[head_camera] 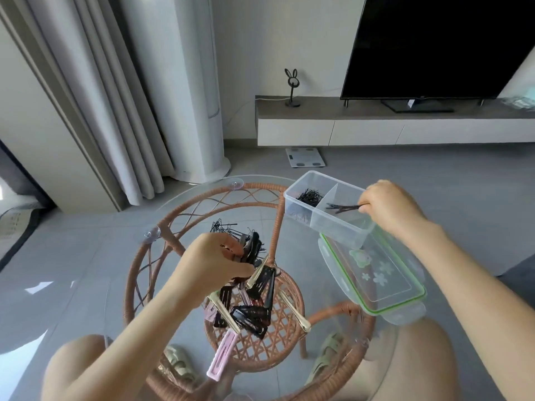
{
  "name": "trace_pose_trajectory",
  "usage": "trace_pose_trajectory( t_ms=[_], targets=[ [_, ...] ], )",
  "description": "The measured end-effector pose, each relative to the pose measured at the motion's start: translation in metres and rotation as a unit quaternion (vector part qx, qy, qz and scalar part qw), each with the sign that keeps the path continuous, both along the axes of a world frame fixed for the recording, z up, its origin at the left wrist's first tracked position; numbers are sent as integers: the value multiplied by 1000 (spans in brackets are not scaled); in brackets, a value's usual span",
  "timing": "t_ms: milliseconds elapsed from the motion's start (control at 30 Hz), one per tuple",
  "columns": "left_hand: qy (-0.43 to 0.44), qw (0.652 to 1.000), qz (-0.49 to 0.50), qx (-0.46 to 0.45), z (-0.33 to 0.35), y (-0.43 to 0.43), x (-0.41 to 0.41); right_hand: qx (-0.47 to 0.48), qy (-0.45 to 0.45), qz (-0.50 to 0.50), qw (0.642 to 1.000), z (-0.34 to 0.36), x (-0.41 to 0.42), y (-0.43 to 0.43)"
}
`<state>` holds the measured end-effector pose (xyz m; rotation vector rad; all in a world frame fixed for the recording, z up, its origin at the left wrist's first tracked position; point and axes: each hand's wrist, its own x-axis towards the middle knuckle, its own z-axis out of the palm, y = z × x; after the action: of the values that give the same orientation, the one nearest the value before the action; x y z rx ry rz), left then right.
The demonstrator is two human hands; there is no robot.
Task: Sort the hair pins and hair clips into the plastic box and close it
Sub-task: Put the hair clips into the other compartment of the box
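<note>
A clear plastic box (pixel 335 227) with two compartments stands at the table's far right. Thin black hair pins (pixel 309 196) lie in its left compartment. My right hand (pixel 388 205) is over the right compartment, pinching dark hair clips (pixel 343 208) by one end. The box's lid (pixel 376 282), clear with a green seal, lies flat just in front of the box. A heap of hair clips (pixel 252 308), black, pink and gold, lies mid-table with loose pins (pixel 224 227) behind. My left hand (pixel 215 263) is closed on clips at the heap's top.
The table is a round glass top (pixel 95 287) on a rattan frame (pixel 276 224). My knees and sandalled feet show beneath it. Beyond are curtains, a white column unit, a floor scale (pixel 305 157) and a TV bench with a television.
</note>
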<state>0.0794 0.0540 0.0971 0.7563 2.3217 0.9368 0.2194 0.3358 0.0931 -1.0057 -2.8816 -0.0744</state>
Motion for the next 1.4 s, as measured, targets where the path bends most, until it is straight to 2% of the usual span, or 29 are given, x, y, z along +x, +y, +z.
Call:
trace_pose_trajectory(
  t_ms=[100,267,400,533,600,733,833,900,967,1067,1133,1233,1300,1400],
  targets=[
    [11,999,-43,17,16,33,1,-14,-108,36,993,-3,-22,18],
    [5,993,-101,61,29,105,7,-101,-116,60,986,-16,-36,25],
    [29,988,-142,57,30,165,15,-175,-40,12,984,-21,-24,35],
    [75,980,-180,33,19,217,22,-71,117,-61,989,-17,4,43],
    [96,974,-203,2,10,234,25,-60,168,-85,980,-17,18,44],
    [120,961,-244,-49,-6,252,25,-80,168,-78,979,-22,36,33],
    [164,955,-246,-25,-4,242,16,-77,209,-47,974,-19,42,5],
    [181,959,-219,9,-1,217,5,-111,231,-3,966,-23,45,-28],
    [193,959,-207,9,-1,172,-6,-185,200,49,961,-36,44,-66],
    [217,950,-218,-58,-7,98,-19,-261,43,113,958,-59,42,-110],
    [219,941,-223,-132,-19,51,-20,-240,-62,168,954,-75,35,-128],
    [207,913,-247,-249,-46,-15,-6,-195,-98,214,952,-86,17,-139],
    [196,904,-264,-273,-62,-46,13,-184,-99,221,953,-89,1,-141],
    [227,901,-253,-270,-82,-65,22,-144,-121,242,952,-90,-23,-144]
  ],
)
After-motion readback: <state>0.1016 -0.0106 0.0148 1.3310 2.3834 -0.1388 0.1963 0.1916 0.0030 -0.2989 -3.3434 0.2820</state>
